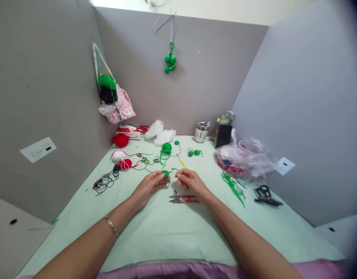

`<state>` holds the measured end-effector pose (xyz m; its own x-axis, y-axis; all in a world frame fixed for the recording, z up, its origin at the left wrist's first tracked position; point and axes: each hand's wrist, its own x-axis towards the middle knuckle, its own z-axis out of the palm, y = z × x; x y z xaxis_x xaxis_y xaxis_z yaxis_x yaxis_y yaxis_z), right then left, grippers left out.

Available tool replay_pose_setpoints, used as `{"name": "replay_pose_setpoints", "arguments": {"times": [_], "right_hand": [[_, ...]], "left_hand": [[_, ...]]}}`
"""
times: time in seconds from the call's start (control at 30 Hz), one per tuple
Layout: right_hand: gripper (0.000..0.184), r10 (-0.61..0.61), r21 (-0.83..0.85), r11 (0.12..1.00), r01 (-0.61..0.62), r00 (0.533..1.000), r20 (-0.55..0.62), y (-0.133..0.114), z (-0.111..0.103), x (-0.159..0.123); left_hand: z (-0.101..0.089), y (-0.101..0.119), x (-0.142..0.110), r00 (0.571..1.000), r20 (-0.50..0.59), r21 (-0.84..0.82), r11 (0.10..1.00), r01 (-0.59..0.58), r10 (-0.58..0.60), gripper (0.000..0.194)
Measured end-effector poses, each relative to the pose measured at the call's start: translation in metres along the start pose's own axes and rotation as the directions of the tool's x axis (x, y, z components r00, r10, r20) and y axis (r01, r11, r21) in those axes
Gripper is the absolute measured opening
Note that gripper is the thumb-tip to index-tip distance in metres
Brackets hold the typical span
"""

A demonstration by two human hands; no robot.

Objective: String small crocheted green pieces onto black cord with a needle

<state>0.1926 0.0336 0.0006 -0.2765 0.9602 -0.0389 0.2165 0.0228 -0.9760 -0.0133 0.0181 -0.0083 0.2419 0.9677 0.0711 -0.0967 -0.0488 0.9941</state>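
Note:
My left hand (149,186) pinches a small green crocheted ball (165,174) between thumb and fingertips, just above the pale green table cover (167,228). A short gap to its right, my right hand (190,181) has its fingers curled and pinched together; a thin green yarn strand seems to run from them, but I cannot make it out clearly. Red-handled thread snips (182,199) lie on the cover just under my right wrist. A yellow-handled crochet hook (182,162) lies just beyond my right hand.
Green yarn (166,148), red yarn balls (121,140) and white stuffing (159,131) sit at the back. Black cord (107,180) lies left. A plastic bag with a container (245,157), green scraps (233,186) and black scissors (266,195) lie right. Grey partition walls enclose three sides.

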Motion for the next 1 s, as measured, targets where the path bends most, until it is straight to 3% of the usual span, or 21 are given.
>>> {"name": "replay_pose_setpoints", "arguments": {"times": [0.07,0.17,0.27,0.33,0.47,0.57,0.67,0.77,0.9,1.0], "right_hand": [[0.021,-0.043,-0.169,0.985,0.023,0.992,-0.119,0.004,-0.008,0.005],[0.017,-0.134,-0.423,0.906,0.019,0.960,-0.244,0.010,-0.017,0.010],[0.026,-0.191,-0.623,0.782,-0.021,0.943,-0.272,0.012,-0.023,0.011],[0.033,-0.197,-0.716,0.695,-0.058,0.943,-0.267,0.011,-0.029,0.010],[0.034,-0.161,-0.832,0.543,-0.110,0.959,-0.232,0.004,-0.045,0.008],[0.026,-0.123,-0.891,0.451,-0.048,0.986,-0.115,-0.003,-0.051,0.003],[0.020,-0.079,-0.931,0.361,0.050,0.997,0.022,-0.009,-0.042,-0.003],[0.017,-0.041,-0.958,0.278,0.075,0.997,0.066,-0.013,-0.027,-0.007],[0.030,-0.019,-0.967,0.246,0.061,0.998,0.059,-0.013,-0.011,-0.007],[0.032,-0.027,-0.950,0.309,0.042,0.999,0.036,-0.009,-0.008,-0.004]], "left_hand": [[-0.009,0.002,0.005,0.999,-0.045,-0.049,0.999,0.013,-0.015,0.036],[-0.028,0.009,0.013,0.978,-0.208,-0.067,0.997,-0.047,0.032,0.035],[-0.048,0.016,0.018,0.918,-0.372,-0.004,0.989,-0.150,0.138,0.044],[-0.057,0.018,0.021,0.884,-0.421,0.060,0.979,-0.195,0.202,0.051],[-0.062,0.013,0.025,0.883,-0.402,0.162,0.968,-0.192,0.242,0.050],[-0.061,0.004,0.027,0.906,-0.354,0.240,0.959,-0.153,0.233,0.046],[-0.056,-0.003,0.026,0.926,-0.297,0.327,0.936,-0.129,0.231,0.041],[-0.050,-0.006,0.021,0.946,-0.232,0.405,0.907,-0.117,0.226,0.037],[-0.044,-0.005,0.016,0.952,-0.205,0.485,0.869,-0.103,0.227,0.033],[-0.046,-0.005,0.016,0.938,-0.227,0.532,0.840,-0.105,0.261,0.031]]}}
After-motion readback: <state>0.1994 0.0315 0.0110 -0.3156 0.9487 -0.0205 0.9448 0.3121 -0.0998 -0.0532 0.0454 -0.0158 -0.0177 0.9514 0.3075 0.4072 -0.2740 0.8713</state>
